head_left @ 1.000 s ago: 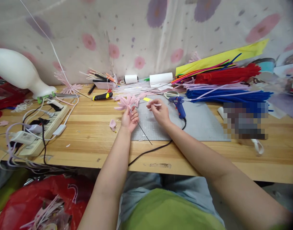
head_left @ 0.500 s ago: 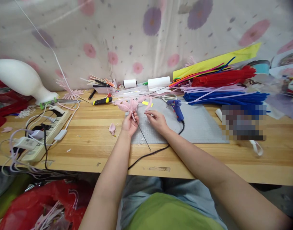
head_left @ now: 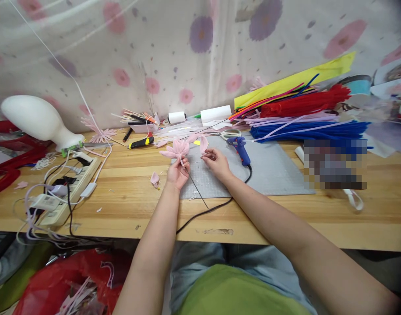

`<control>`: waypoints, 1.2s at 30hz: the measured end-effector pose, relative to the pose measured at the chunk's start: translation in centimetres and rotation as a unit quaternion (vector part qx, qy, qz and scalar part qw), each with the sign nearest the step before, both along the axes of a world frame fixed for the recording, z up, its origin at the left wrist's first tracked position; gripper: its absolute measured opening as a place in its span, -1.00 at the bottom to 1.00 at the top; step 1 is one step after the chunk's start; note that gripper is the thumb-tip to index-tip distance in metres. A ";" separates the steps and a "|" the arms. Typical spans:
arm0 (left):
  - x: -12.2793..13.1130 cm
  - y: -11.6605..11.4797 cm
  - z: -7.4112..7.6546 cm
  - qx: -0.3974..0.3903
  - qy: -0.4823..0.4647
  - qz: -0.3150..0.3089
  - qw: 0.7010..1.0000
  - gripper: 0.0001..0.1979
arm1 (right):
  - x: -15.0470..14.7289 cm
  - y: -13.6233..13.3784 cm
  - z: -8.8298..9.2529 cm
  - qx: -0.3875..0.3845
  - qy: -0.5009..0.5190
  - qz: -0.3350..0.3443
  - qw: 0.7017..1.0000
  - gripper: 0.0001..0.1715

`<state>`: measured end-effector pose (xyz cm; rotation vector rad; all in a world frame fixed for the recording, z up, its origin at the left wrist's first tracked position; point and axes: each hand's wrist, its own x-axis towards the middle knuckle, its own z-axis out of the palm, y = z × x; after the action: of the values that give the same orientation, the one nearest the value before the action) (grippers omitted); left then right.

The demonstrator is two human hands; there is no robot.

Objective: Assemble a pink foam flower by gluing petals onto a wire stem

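A wooden table (head_left: pixel 121 210) serves as a small craft workspace before a flower-print curtain (head_left: pixel 167 39), with a blue glue gun (head_left: pixel 242 154) lying on a gray cutting mat (head_left: pixel 272 173). Scissors (head_left: pixel 233 134), red fuzzy stems (head_left: pixel 305 101) and blue fuzzy stems (head_left: pixel 305 131) crowd the back, a plug-laden power strip (head_left: pixel 71 192) the left. Whether the room belongs to a home or a workshop cannot be told.

Head-worn cam, looks forward and down at the left hand (head_left: pixel 178 174) and right hand (head_left: pixel 217 164) over the wooden table (head_left: pixel 121 210). Sits near, wide frame: floral curtain (head_left: pixel 161 48) up top, green shirt (head_left: pixel 216 291) at bottom.
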<state>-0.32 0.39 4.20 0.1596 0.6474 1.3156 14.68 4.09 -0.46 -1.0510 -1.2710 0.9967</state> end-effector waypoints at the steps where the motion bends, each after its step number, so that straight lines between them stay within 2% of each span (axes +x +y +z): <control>1: -0.1 0.0 0.0 0.004 -0.007 -0.006 1.000 -0.72 | 0.0 0.1 0.0 -0.003 0.007 0.005 1.000 -0.72; 7: -0.6 -0.1 -0.3 0.013 -0.034 -0.029 0.999 -0.69 | 0.1 0.4 -0.1 -0.024 0.050 0.067 0.996 -0.68; 14: -0.2 0.1 -0.4 0.022 0.027 -0.027 0.999 -0.67 | -0.8 0.4 0.8 -0.004 0.041 0.033 0.999 -0.73; 19: 0.3 0.2 -0.8 0.037 0.104 -0.018 0.994 -0.75 | -2.0 -0.8 2.4 0.044 -0.071 0.013 0.996 -0.82; 22: 0.5 0.2 -1.0 0.037 0.124 -0.011 0.991 -0.81 | -2.2 -1.3 2.6 0.103 -0.162 -0.008 0.981 -0.88; 26: 0.7 0.4 -1.6 0.039 0.148 0.005 0.988 -0.82 | -2.3 -1.2 2.4 0.161 -0.243 -0.034 0.956 -0.82; 31: 1.3 0.2 -2.2 0.075 0.183 0.010 0.980 -0.86 | -2.6 -1.0 2.4 0.168 -0.285 -0.028 0.943 -0.80; 36: 2.0 -0.3 -1.7 0.088 0.208 0.007 0.974 -0.85 | -2.5 -1.1 2.8 0.164 -0.302 -0.015 0.939 -0.80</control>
<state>1.71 0.10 2.45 0.5880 0.8849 1.3639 12.20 2.95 2.36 -1.1445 -1.8369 0.4114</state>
